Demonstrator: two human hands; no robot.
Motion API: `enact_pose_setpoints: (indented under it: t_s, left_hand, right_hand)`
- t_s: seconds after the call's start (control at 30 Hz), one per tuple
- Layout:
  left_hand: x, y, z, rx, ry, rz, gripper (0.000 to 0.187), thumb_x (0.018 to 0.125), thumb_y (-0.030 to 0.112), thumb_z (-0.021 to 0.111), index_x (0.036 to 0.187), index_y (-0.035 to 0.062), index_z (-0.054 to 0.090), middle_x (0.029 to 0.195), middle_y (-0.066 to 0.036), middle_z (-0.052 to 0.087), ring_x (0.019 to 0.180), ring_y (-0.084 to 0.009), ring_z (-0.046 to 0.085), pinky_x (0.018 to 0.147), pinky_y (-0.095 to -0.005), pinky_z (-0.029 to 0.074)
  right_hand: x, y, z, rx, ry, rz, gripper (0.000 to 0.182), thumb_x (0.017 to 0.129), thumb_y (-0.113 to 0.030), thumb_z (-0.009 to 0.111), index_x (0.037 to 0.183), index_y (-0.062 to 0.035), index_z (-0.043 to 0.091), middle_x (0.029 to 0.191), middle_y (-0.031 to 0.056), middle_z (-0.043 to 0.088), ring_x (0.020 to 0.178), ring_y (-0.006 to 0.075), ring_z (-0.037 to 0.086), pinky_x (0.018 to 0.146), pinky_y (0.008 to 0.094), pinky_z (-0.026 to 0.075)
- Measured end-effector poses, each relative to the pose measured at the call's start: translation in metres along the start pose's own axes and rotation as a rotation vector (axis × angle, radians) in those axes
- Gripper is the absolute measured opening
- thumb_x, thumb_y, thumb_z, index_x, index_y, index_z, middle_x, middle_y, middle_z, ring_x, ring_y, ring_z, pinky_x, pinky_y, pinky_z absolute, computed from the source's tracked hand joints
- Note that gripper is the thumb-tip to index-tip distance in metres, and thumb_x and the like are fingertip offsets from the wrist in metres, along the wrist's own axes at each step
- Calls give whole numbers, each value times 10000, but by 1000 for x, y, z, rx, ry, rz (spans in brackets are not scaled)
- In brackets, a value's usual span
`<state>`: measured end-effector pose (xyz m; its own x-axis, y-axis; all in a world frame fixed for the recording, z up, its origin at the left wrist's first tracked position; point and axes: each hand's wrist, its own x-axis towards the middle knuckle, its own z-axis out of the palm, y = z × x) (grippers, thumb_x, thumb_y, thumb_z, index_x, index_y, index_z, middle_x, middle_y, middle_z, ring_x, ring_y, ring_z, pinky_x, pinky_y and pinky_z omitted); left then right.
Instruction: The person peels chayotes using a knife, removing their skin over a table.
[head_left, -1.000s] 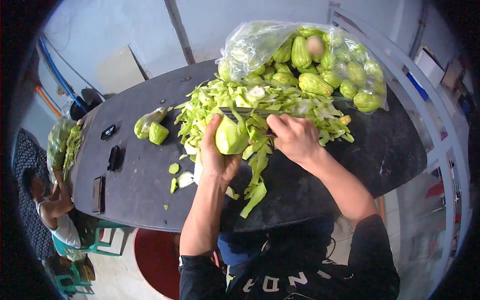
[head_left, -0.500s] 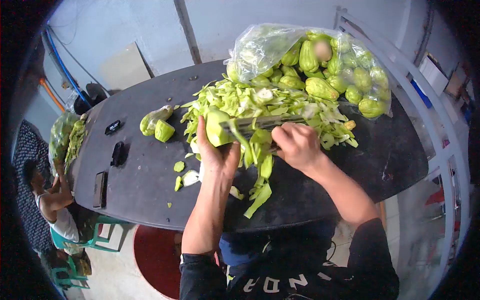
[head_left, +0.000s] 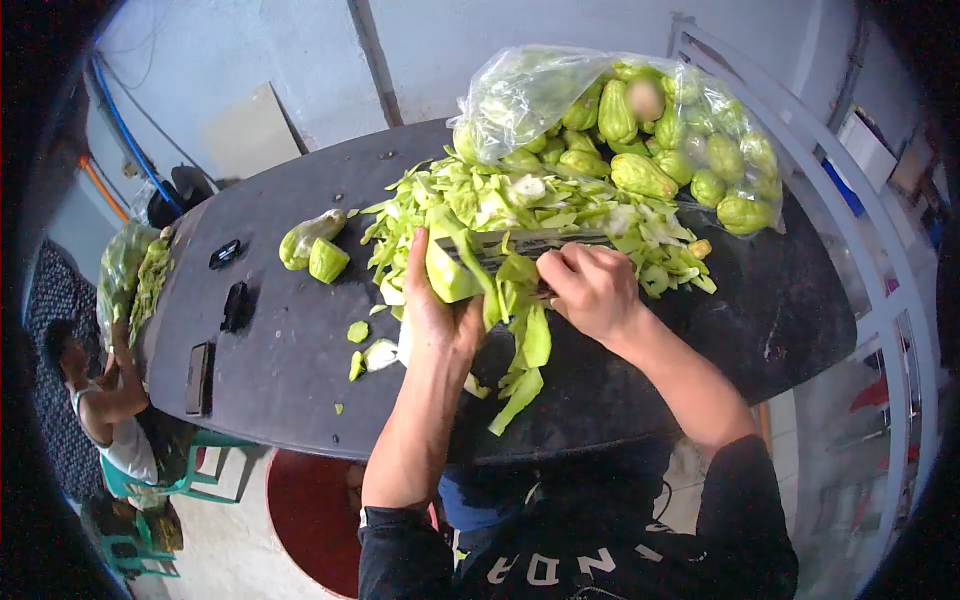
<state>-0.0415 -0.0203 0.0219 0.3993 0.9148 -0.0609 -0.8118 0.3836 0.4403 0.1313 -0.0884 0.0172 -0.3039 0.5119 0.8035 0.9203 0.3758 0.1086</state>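
Note:
My left hand [head_left: 440, 320] is closed around a partly peeled pale green chayote [head_left: 446, 272] above the dark table. In my right hand [head_left: 592, 292], the fingers are wrapped round a knife [head_left: 520, 243], its long flat blade lying against the chayote; the handle is mostly hidden. Strips of peel [head_left: 520, 345] hang from the blade and between the two hands. Just behind them lies a wide heap of chayote peelings [head_left: 590, 208].
A clear plastic bag of chayotes [head_left: 640, 140] lies at the back right. Two chayote pieces [head_left: 328, 261] rest left of the heap. Small black objects [head_left: 235, 307] and a phone-like slab [head_left: 200, 378] lie farther left on the table [head_left: 290, 385]. Another person [head_left: 115, 405] sits at left; a red tub [head_left: 310, 520] stands below.
The chayote has turned and shifted slightly to the right in my left hand. My right hand and the knife have moved a little to the left against it.

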Motion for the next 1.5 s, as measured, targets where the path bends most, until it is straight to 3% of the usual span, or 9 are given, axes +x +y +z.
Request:
enact_pose_setpoints:
  t_s: [0.4, 0.5, 0.63, 0.87, 0.97, 1.07, 1.2, 1.37, 1.5]
  left_hand:
    - [-5, 4, 5, 58, -46, -24, 388, 939, 365, 589, 1183, 63, 581, 1039, -96, 663, 974, -241, 634, 939, -412, 498]
    - [-3, -2, 7, 18, -4, -33, 425, 941, 388, 566, 1225, 72, 546, 1059, -116, 663, 880, -263, 662, 726, -430, 567]
    - [-7, -5, 9, 206, -118, -100, 458, 947, 450, 534, 1230, 90, 544, 1080, -98, 654, 898, -227, 655, 654, -382, 533]
    - [-4, -3, 2, 155, -251, -153, 404, 976, 431, 496, 1203, 103, 561, 1070, -95, 648, 941, -236, 634, 723, -423, 514]
    - [1, -5, 3, 87, -13, -83, 417, 994, 453, 459, 1193, 106, 574, 1080, -94, 628, 978, -248, 600, 823, -405, 475]
    - [5, -2, 2, -84, -3, -104, 416, 996, 443, 458, 1209, 106, 576, 1087, -95, 620, 1003, -258, 582, 850, -405, 466]
    - [-1, 0, 3, -22, -33, -54, 420, 979, 434, 489, 1250, 125, 578, 1040, -95, 626, 987, -239, 585, 912, -417, 475]
    - [2, 3, -7, 76, -4, -27, 397, 939, 446, 546, 1195, 149, 610, 955, -86, 665, 856, -234, 645, 773, -408, 545]
    - [3, 2, -9, 28, -29, -58, 395, 940, 455, 539, 1187, 158, 618, 951, -90, 673, 837, -242, 651, 776, -410, 547]
  right_hand:
    - [1, 0, -11, -2, -18, -36, 85, 777, -99, 611, 841, -105, 555, 638, 60, 547, 549, 232, 632, 473, 352, 510]
    - [2, 10, -5, 16, -38, 32, 127, 768, -95, 624, 880, -113, 566, 659, 65, 583, 566, 257, 652, 473, 376, 520]
    - [-1, 19, 8, 36, -19, 184, 252, 661, 24, 647, 860, -89, 542, 671, 88, 581, 623, 325, 634, 525, 433, 503]
    - [-9, 34, 18, 34, -107, 342, 256, 699, -10, 657, 917, -73, 539, 721, 110, 620, 656, 352, 641, 552, 446, 508]
    - [-15, 38, 16, 10, -89, 291, 246, 703, -63, 688, 893, -62, 531, 738, 116, 618, 645, 357, 630, 553, 442, 503]
    - [-14, 30, 14, 98, 0, 154, 208, 703, -43, 647, 871, -95, 536, 664, 97, 604, 599, 341, 646, 515, 442, 520]
    - [-6, 13, 6, 65, 62, -76, 157, 699, -71, 648, 778, -89, 514, 631, 38, 515, 557, 222, 610, 472, 338, 495]
    - [-2, -3, 8, -34, 129, -205, 111, 736, -103, 614, 804, -86, 528, 650, 20, 433, 565, 164, 551, 475, 285, 475]
    - [-4, -3, 12, -45, 121, -214, 113, 733, -107, 614, 805, -86, 530, 652, 20, 435, 565, 164, 552, 471, 280, 471]
